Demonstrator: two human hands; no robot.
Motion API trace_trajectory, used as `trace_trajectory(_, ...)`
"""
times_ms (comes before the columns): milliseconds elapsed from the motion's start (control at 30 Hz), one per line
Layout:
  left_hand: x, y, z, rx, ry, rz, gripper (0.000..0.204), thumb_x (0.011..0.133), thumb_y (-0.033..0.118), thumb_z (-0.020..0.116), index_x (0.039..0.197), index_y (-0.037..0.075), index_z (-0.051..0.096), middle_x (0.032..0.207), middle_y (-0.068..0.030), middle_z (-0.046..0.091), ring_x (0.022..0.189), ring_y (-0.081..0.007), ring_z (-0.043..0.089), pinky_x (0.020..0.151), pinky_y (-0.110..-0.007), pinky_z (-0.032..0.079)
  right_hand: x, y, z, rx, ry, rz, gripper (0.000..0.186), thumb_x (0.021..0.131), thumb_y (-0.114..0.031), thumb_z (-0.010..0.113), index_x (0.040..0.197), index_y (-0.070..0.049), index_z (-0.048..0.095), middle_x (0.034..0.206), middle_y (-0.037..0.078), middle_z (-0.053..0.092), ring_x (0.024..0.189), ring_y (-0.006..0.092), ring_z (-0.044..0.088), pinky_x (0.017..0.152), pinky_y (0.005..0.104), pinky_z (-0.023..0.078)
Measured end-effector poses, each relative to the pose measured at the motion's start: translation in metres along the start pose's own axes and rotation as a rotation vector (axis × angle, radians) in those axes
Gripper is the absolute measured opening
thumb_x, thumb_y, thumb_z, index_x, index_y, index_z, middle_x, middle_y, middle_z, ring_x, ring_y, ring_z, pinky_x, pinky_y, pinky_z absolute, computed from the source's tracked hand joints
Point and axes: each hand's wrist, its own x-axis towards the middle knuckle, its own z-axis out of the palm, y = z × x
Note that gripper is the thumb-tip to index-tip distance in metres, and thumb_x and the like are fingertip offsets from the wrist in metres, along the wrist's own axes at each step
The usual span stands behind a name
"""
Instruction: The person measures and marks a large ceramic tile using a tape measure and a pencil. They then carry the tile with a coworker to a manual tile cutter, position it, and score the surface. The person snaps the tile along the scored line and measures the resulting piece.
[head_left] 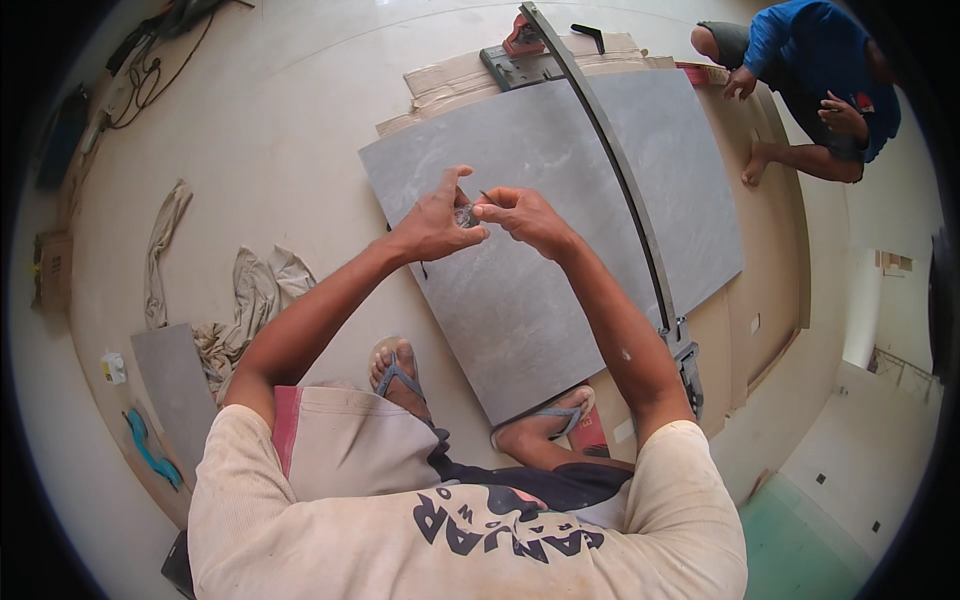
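Above a large grey tile [520, 310], my two hands are close together. My left hand [432, 222] curves its thumb and fingers around a small, shiny greyish object [464, 216], too small to name. The fingertips of my right hand [530, 220] pinch a thin dark stick-like piece [489, 199] right beside that object. Across the tile lies a long metal rail [615, 165], with a clamp-like metal end [686, 365] near my right elbow and a red-and-black fitting [522, 38] at its far end.
Flat cardboard [440, 88] lies under the tile's far edge. At the far right a person in a blue top [810, 60] crouches by the tile. Crumpled cloths [250, 300] and a smaller grey tile [172, 372] lie left, near a turquoise tool [150, 450]. Cables [150, 85] lie far left.
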Motion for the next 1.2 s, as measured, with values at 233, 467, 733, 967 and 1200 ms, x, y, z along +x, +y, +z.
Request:
trace_trajectory(233, 0.005, -0.014, -0.023, 0.115, 0.088, -0.048, 0.051, 0.081, 0.032, 0.068, 0.119, 0.001, 0.056, 0.096, -0.0173, 0.065, 0.090, -0.0279, 0.064, 0.084, -0.037, 0.050, 0.048, 0.027, -0.026, 0.223, -0.112, 0.028, 0.017, 0.089, -0.026, 0.072, 0.092, -0.012, 0.065, 0.073, -0.009, 0.051, 0.057, 0.0005, 0.036, 0.048, 0.0196, 0.026)
trace_trajectory(467, 0.013, -0.113, -0.104, 0.401, 0.326, -0.240, 0.036, 0.079, 0.026, 0.056, 0.106, 0.005, 0.066, 0.103, -0.0198, 0.069, 0.099, -0.0336, 0.065, 0.090, -0.041, 0.050, 0.118, 0.029, -0.107, 0.253, 0.421, -0.104, 0.015, 0.090, -0.020, 0.071, 0.096, -0.007, 0.067, 0.076, -0.006, 0.059, 0.053, -0.0002, 0.037, 0.043, 0.0184, 0.027)
trace_trajectory(733, 0.014, -0.134, -0.152, 0.446, 0.364, -0.394, 0.032, 0.083, 0.027, 0.055, 0.100, 0.005, 0.070, 0.094, -0.0168, 0.070, 0.090, -0.0303, 0.067, 0.083, -0.039, 0.052, 0.194, 0.060, -0.146, 0.060, 0.737, -0.191, 0.023, 0.092, -0.018, 0.067, 0.104, 0.001, 0.066, 0.091, 0.005, 0.069, 0.085, 0.0128, 0.063, 0.079, 0.0261, 0.047)
trace_trajectory(967, 0.029, -0.132, -0.150, 0.382, 0.285, -0.438, 0.031, 0.084, 0.027, 0.056, 0.102, 0.008, 0.072, 0.103, -0.0146, 0.071, 0.099, -0.0311, 0.066, 0.089, -0.041, 0.051, 0.220, 0.069, -0.145, -0.071, 0.880, -0.282, 0.022, 0.094, -0.021, 0.066, 0.106, -0.003, 0.066, 0.083, 0.000, 0.065, 0.073, 0.0085, 0.058, 0.069, 0.0248, 0.047)
trace_trajectory(1200, 0.037, -0.135, -0.147, 0.366, 0.260, -0.431, 0.030, 0.085, 0.025, 0.055, 0.102, 0.007, 0.073, 0.102, -0.0153, 0.071, 0.097, -0.0315, 0.067, 0.088, -0.039, 0.051, 0.216, 0.065, -0.147, -0.271, 0.876, -0.388, 0.026, 0.093, -0.021, 0.063, 0.112, -0.004, 0.069, 0.088, 0.002, 0.070, 0.079, 0.0114, 0.064, 0.076, 0.0255, 0.050)
